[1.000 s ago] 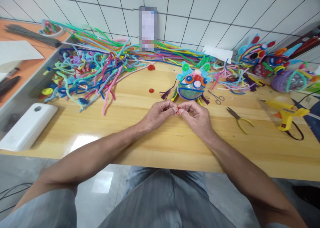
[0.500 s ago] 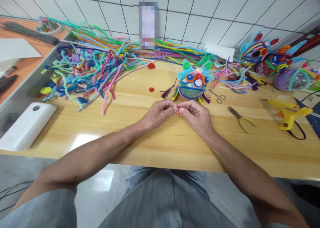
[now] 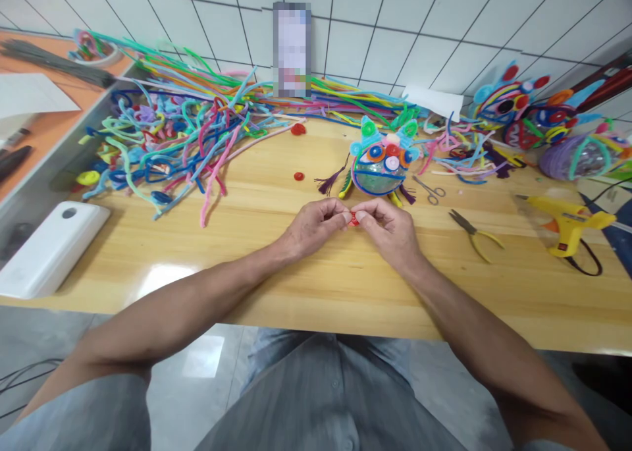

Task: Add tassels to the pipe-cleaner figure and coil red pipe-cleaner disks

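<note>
A small red coil (image 3: 353, 219) is pinched between the fingertips of both hands, low over the wooden table. My left hand (image 3: 318, 226) grips its left side with thumb and forefinger. On its right side my right hand (image 3: 388, 230) pinches it the same way. Just beyond the hands stands a colourful animal-head figure (image 3: 380, 164) with blue, orange and green fuzzy parts and purple tassels. Two more red pieces lie to its left, a small disc (image 3: 299, 176) and a larger coil (image 3: 298, 129).
Tangled pipe cleaners (image 3: 168, 141) fill the left side. Scissors (image 3: 432, 191), pliers (image 3: 474, 235) and a yellow glue gun (image 3: 567, 224) lie at right. A white power bank (image 3: 54, 248) is at left. A phone (image 3: 292, 49) leans on the wall, and more figures (image 3: 582, 156) stand far right.
Slightly more of the red coil shows between my fingertips. My hands have otherwise hardly moved.
</note>
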{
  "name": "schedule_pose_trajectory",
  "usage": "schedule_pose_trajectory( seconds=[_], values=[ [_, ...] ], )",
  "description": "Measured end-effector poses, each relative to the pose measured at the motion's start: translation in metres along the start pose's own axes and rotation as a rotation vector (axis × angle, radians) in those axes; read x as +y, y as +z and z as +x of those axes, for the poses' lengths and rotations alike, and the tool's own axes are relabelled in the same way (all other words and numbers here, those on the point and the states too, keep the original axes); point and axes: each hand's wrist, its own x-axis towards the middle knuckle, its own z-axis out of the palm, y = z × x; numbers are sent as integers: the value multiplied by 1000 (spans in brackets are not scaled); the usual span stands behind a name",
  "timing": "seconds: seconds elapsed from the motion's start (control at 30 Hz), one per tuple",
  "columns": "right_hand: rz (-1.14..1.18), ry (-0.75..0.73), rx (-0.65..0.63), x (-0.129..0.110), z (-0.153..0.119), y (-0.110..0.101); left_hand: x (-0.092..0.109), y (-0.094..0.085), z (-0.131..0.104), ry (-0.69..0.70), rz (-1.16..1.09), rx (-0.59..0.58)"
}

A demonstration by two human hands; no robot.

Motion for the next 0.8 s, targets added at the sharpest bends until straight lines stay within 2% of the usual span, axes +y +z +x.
schedule_pose_trajectory(
  seconds=[0.1,0.23,0.43,0.63,0.8],
  values=[
    [10,3,8,0,0,0,0,1,-1,2,-35,-18],
    [-36,-66,41,0,-2,1,4,1,0,-55,-133,-61],
    [-61,-144,80,0,-4,2,9,3,-1,-86,-194,-48],
    [29,-89,47,3,-3,1,7,2,0,-136,-253,25],
    [70,-78,25,4,-3,4,9,3,0,-146,-263,35]
  ],
)
